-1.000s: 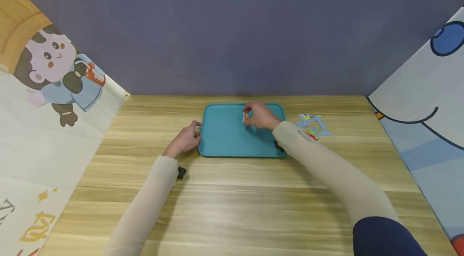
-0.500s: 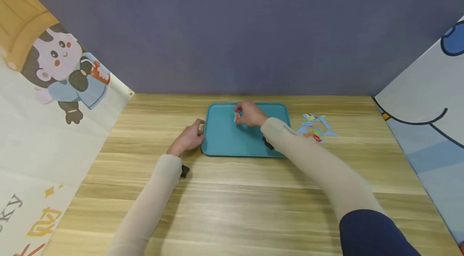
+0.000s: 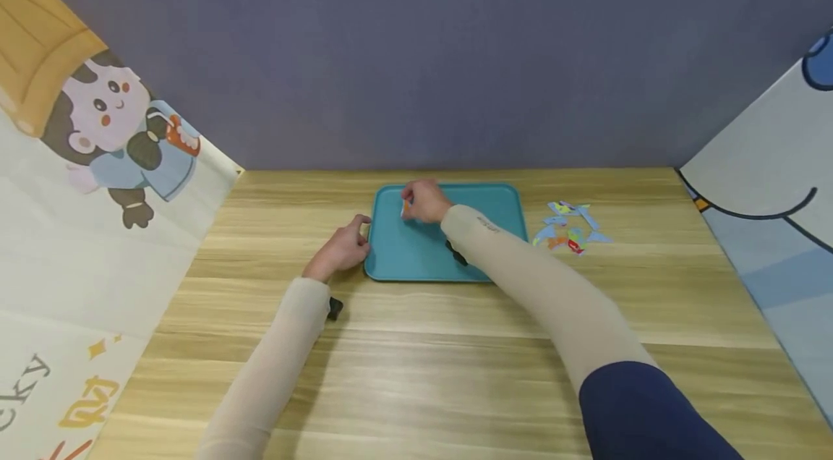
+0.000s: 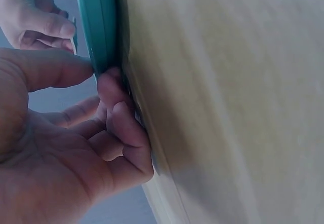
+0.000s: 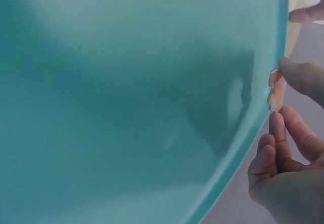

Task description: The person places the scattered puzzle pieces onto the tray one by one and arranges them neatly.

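Note:
A flat teal tray [image 3: 416,257] lies on the wooden table. My left hand [image 3: 341,249] holds its left edge; in the left wrist view the thumb presses the rim [image 4: 98,21] from above, with curled fingers at its underside. Over the upper left part of the tray, my right hand [image 3: 427,201] pinches a small orange and pale blue puzzle piece [image 5: 278,87] between thumb and fingertips. The piece stands on edge, close over the tray surface. To the right of the tray lie several loose flat puzzle pieces [image 3: 575,246] in light blue, orange, green and red.
The wooden table [image 3: 403,366] reaches back to a dark grey-blue wall [image 3: 416,55]. Printed cartoon panels stand on both sides, with a child figure [image 3: 107,105] on the left one. The right sleeve [image 3: 520,265] crosses over the tray's right front corner.
My right hand has moved left across the tray with the puzzle piece, and its sleeve now uncovers more of the loose pieces. The left hand stays at the tray's edge; the view shifts slightly.

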The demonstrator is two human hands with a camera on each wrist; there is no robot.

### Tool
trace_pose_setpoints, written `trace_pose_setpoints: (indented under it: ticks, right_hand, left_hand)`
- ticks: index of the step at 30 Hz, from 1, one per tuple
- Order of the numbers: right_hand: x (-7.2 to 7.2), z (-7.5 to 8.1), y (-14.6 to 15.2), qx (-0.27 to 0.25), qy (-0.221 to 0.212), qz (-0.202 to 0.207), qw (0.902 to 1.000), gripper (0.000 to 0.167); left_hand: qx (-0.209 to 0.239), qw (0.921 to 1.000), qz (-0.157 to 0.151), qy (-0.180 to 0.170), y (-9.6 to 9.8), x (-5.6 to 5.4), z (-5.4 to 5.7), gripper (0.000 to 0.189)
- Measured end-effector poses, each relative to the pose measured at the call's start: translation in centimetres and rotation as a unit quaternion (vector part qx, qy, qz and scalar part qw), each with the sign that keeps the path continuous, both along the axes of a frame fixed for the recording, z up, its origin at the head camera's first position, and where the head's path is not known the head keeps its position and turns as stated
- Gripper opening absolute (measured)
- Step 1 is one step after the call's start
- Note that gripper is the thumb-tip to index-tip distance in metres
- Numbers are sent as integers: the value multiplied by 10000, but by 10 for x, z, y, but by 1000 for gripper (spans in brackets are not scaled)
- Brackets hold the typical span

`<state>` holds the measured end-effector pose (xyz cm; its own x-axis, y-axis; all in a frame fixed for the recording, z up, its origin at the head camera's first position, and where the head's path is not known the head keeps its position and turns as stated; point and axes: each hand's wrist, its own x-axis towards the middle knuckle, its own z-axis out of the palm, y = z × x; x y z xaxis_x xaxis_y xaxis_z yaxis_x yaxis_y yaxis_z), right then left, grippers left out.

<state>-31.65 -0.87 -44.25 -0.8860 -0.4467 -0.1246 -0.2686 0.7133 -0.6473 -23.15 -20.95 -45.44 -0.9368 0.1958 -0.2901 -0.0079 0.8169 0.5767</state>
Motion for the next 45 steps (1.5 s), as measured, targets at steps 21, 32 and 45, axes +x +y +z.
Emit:
trace_pose_setpoints:
  ticks: [21,32,45]
  right_hand:
    - [-6,-17,-17,220,210,-56,9995,44]
    - [-12,-9,6,-80,164,-4,9998,44]
    - [-12,-1,73,-447,-74,-267,9986,45]
  left_hand:
    - [54,10000,-13,-66,2,-4,1,53]
    - [81,10000,-22,-18,-2,-1,5,53]
    - [29,9999,-75,-98,-3,-2,4,54]
